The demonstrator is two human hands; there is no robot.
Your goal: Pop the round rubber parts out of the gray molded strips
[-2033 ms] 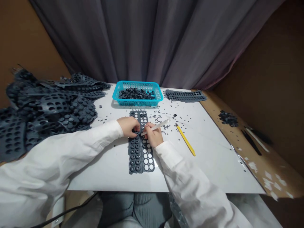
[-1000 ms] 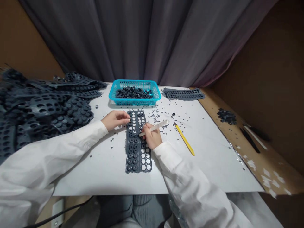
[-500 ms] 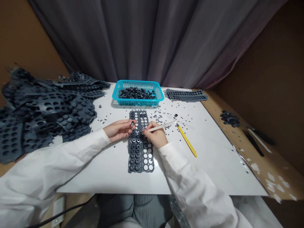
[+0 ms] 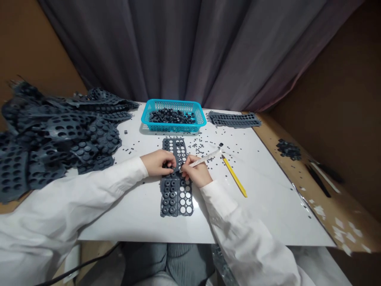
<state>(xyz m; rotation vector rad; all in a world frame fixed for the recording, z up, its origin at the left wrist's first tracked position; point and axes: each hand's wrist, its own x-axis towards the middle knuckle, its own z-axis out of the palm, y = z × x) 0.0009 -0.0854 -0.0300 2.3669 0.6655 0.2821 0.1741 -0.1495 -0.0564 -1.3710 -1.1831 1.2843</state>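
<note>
A dark grey rubber sheet (image 4: 177, 194) lies lengthwise in front of me, with rows of round ring-shaped pieces and punched-out holes showing white table. Over its left middle, my left hand (image 4: 159, 162) is closed, its fingertips pinched at a small black rubber piece (image 4: 172, 168) that is mostly hidden. My right hand (image 4: 196, 173) grips a slim white pen-like tool (image 4: 205, 158), slanting up to the right. The tool's lower end is covered by the fingers, close to the left fingertips at the sheet's middle.
Behind the sheet stands a blue basket (image 4: 174, 128) of small black pieces. Grey perforated sheets (image 4: 62, 135) are heaped at left; another strip (image 4: 233, 119) lies back right. A yellow pointed tool (image 4: 234, 176) and scattered black discs lie on the white table (image 4: 268, 206). A black cluster (image 4: 288, 149) is further right.
My left hand has moved right and slightly nearer to me, from holding a small black piece above the sheet to pinching at its middle. My right hand has shifted slightly nearer to me.
</note>
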